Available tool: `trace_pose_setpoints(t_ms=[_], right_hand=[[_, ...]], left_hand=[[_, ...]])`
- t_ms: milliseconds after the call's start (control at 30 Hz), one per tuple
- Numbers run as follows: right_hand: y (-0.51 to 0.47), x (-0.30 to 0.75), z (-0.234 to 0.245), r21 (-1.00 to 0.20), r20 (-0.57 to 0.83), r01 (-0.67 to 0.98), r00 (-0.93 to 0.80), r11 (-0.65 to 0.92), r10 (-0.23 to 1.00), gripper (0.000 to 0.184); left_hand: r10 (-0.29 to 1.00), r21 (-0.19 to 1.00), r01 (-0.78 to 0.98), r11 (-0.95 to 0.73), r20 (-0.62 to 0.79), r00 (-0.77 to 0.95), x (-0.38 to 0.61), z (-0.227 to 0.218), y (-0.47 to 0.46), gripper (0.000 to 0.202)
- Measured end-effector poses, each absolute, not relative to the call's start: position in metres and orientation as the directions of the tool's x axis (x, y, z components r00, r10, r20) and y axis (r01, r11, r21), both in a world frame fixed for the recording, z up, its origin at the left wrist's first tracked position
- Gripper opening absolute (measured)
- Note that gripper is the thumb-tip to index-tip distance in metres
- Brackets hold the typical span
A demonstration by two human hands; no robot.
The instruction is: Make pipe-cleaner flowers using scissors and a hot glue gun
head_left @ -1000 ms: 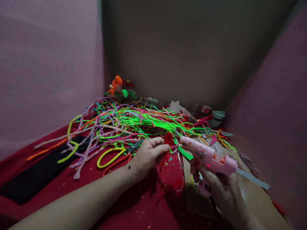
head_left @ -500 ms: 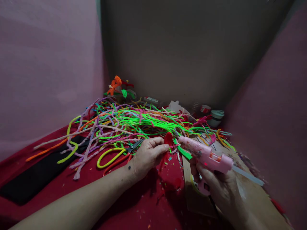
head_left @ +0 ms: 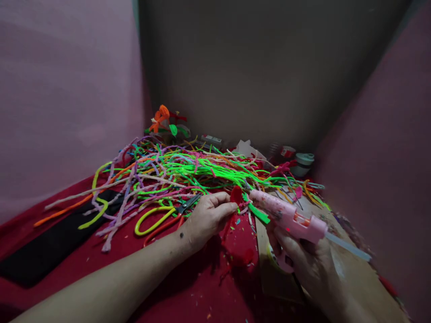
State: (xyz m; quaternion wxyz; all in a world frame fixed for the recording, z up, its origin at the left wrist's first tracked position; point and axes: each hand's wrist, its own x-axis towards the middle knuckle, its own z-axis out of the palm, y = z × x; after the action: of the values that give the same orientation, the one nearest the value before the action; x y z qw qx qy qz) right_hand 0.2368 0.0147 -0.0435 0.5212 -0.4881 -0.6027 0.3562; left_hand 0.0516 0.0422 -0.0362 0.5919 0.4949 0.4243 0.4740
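Note:
My left hand [head_left: 208,218] is closed in a pinch on a red pipe-cleaner piece [head_left: 236,195] with a looped top, held just above the red cloth. My right hand [head_left: 309,262] grips a pink glue gun [head_left: 289,217] by its handle; the nozzle points left and nearly touches the red piece. A clear glue stick [head_left: 348,247] juts from the gun's back. A small red light shows on the gun's body.
A big tangle of neon green, pink, orange and purple pipe cleaners [head_left: 175,172] covers the red cloth behind my hands. Yellow-handled scissors [head_left: 161,214] lie left of my left hand. A black strip [head_left: 50,246], finished pipe-cleaner flowers [head_left: 164,119], a small jar [head_left: 303,163] and a cardboard sheet [head_left: 269,273] are around.
The glue gun has edged slightly left and closer to the red piece. My left hand holds its place.

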Motion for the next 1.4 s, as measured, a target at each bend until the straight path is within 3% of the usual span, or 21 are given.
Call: trace_pose_setpoints(t_ms=[333,1133,1400], right_hand=[[0.016,0.238,-0.042,-0.919,0.314,0.247,-0.008,0.307,0.949,0.018],[0.013,0.244,-0.046,-0.924,0.214,0.31,-0.069,0.225,0.974,0.021],[0.012,0.239,-0.036,-0.901,0.256,0.333,-0.108,0.278,0.961,0.022]], left_hand=[[0.981,0.983,-0.172,0.063,-0.029,0.193,0.05,-0.039,0.045,0.025],[0.989,0.973,-0.221,0.063,-0.031,0.146,0.052,-0.037,0.044,0.025],[0.987,0.964,-0.258,0.067,-0.027,0.156,0.05,-0.04,0.047,0.022]])
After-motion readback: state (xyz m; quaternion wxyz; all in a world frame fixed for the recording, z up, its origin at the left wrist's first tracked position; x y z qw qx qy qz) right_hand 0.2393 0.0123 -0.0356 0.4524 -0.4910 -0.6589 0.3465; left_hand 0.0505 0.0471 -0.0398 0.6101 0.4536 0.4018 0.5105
